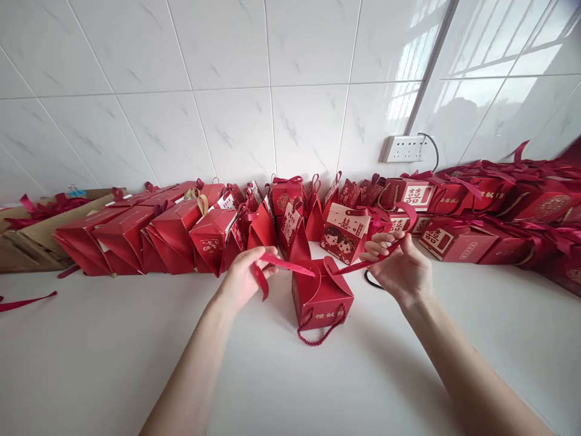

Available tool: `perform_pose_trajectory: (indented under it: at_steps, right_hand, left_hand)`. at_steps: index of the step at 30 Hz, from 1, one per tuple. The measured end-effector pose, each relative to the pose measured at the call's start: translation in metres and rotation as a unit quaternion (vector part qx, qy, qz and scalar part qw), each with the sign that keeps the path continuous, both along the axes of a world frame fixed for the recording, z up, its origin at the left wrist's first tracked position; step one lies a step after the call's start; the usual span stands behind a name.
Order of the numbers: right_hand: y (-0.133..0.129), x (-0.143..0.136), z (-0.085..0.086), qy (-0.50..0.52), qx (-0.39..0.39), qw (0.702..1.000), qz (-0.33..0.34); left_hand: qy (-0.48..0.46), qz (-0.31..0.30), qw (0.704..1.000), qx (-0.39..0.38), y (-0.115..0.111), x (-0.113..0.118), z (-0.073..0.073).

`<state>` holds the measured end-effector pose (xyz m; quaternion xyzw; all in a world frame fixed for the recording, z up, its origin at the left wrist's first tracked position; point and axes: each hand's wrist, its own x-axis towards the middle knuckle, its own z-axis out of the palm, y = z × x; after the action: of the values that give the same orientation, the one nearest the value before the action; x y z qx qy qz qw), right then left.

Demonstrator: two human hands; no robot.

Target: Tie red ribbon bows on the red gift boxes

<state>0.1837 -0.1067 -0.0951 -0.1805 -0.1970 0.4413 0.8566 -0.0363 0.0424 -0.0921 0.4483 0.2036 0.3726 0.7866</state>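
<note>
A small red gift box (323,301) with gold lettering stands upright on the white table, its curved top flaps folded together. A red twisted cord handle (318,342) hangs down its front. From the top of the box a red ribbon (290,264) runs out to both sides. My left hand (247,272) pinches one end, with a short tail hanging below the fingers. On the other side my right hand (399,266) grips the opposite end, and its tail curls up above the fingers. Both stretches of ribbon are held off the table.
Behind stands a long row of red gift boxes (170,239), many with ribbons. More ribboned boxes (472,242) are stacked at right. A cardboard carton (31,242) sits far left, near a loose ribbon (29,301). A power strip (406,149) is against the tiled wall.
</note>
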Motion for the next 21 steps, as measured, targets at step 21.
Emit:
perform_pose_trajectory:
  at_steps: [21]
  right_hand:
    - [0.012,-0.027,-0.014,-0.288,-0.143,0.947,0.01]
  left_hand:
    - [-0.13,0.157,0.975,0.089,-0.003,0.004,0.006]
